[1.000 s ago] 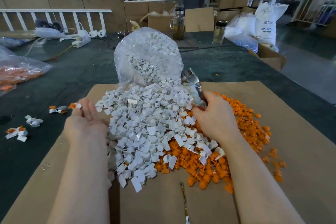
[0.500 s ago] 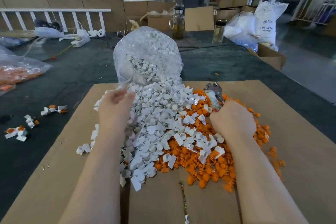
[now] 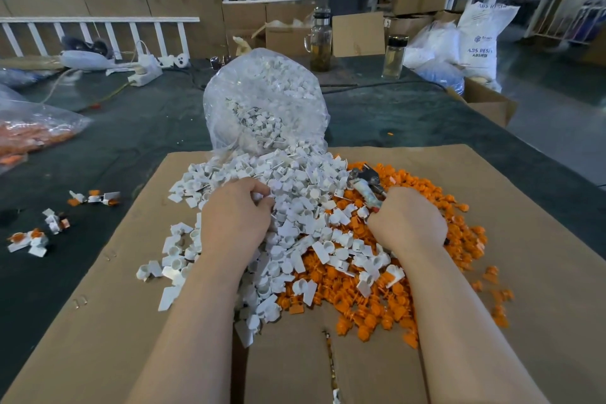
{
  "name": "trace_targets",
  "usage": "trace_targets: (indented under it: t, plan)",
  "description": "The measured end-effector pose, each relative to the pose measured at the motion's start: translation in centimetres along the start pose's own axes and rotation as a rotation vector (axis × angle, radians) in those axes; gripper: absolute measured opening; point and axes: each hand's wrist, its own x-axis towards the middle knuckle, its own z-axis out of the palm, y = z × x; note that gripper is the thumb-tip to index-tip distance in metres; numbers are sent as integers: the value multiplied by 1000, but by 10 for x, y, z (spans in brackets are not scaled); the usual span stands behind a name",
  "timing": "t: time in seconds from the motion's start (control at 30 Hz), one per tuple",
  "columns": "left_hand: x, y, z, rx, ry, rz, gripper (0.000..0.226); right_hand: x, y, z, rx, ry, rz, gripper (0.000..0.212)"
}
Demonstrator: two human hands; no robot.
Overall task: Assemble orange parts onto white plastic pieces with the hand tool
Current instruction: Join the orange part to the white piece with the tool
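Cardboard sheet (image 3: 524, 239) carrying white plastic pieces (image 3: 305, 203) left, orange parts (image 3: 377, 302) right.
Left hand (image 3: 236, 210) curls into the white pile, pinching pieces; right hand (image 3: 408, 220) clamps the hand tool (image 3: 365, 184).

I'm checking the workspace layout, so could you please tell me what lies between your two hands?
In the head view, white plastic pieces fill the stretch between the left hand and the right hand, with orange parts showing among them.

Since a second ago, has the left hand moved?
Yes. The left hand moved right from the cardboard's left edge onto the white pieces.
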Motion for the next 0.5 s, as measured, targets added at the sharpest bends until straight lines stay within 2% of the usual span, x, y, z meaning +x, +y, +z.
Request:
trace_targets:
  t: [0.13, 0.27, 0.5]
  plan:
    - [1, 1, -1, 50, 35, 19, 7, 1, 1, 0, 2, 18, -25, 34]
    - [-1, 2, -1, 42, 60, 56, 5, 1, 2, 0, 14, 28, -16, 29]
    - [-5, 10, -3, -260, 151, 80, 5, 4, 1, -1, 166, 52, -22, 20]
